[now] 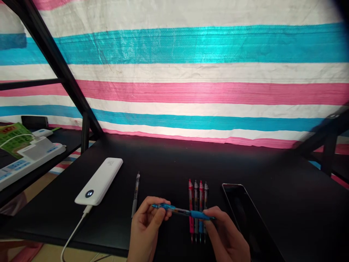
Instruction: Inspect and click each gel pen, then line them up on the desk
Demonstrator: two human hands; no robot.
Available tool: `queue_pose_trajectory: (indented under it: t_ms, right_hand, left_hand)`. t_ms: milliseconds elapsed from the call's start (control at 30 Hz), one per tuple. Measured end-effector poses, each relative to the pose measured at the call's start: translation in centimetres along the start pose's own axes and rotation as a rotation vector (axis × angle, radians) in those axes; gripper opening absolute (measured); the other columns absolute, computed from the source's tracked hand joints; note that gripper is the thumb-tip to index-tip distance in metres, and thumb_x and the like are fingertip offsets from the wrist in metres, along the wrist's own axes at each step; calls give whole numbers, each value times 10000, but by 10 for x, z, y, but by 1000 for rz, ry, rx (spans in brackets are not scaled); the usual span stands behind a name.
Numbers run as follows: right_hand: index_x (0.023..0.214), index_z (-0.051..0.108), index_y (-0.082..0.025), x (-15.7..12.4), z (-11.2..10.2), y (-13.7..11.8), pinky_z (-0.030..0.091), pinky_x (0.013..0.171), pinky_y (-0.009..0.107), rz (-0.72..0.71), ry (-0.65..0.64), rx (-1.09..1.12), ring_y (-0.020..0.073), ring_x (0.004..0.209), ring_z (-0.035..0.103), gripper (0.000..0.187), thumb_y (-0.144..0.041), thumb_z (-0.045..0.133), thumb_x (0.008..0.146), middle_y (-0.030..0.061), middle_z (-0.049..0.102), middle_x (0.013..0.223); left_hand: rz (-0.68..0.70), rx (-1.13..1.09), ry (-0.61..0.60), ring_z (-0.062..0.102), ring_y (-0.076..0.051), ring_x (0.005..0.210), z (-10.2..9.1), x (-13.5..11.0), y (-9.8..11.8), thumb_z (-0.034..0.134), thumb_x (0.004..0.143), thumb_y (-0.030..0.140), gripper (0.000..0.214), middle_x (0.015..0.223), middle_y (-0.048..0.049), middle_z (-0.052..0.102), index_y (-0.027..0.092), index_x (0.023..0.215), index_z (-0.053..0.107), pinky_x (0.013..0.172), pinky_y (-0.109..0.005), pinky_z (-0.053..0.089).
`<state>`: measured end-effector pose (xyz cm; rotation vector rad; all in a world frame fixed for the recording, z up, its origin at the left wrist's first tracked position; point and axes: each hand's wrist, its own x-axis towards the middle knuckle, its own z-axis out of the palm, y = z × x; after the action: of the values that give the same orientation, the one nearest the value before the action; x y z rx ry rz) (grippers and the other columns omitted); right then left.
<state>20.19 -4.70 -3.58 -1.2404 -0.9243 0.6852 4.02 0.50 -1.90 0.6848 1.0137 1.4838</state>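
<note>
A blue pen with a clear middle is held level above the table between my two hands. My left hand pinches its clicker end between thumb and fingers. At the other end, by the blue grip and tip, my right hand has it pinched too. Behind and below it, several pens lie side by side on the table, among them a pink pen and a grey one; the held pen and my right hand partly cover them. A single grey pen lies just left of my left hand.
On the black table, a white power bank with a plugged-in cable lies to the left. A black phone is to the right. A power strip rests on the far-left surface. Behind hangs a striped sheet, with black frame bars beside it.
</note>
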Motion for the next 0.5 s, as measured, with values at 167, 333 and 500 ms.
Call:
queue_pose_trajectory:
  t_ms: [167,333,500]
  right_hand:
    - [785,728,-237,7,-3,-4,419,594,249,-28,-83,-97,139,612,558,349,-494,643,1006,6,606,730]
    - [718,702,-226,5,-3,-4,392,571,265,-46,-109,-142,148,584,544,503,-623,584,1004,-3,562,645]
    - [1193,677,-291,-6,2,6,531,812,268,14,64,-104,187,803,701,336,-544,692,973,12,741,872]
  left_hand:
    - [5,-14,-4,673,-147,639,1,-1,1,986,649,426,333,808,-65,781,182,794,812,627,-221,555]
    - [-15,-50,23,676,-134,643,1,-1,1,1000,629,417,346,801,-59,786,183,797,809,642,-208,559]
    - [-26,-72,53,681,-140,663,1,1,1,1001,629,411,355,814,-62,787,178,811,805,653,-216,564]
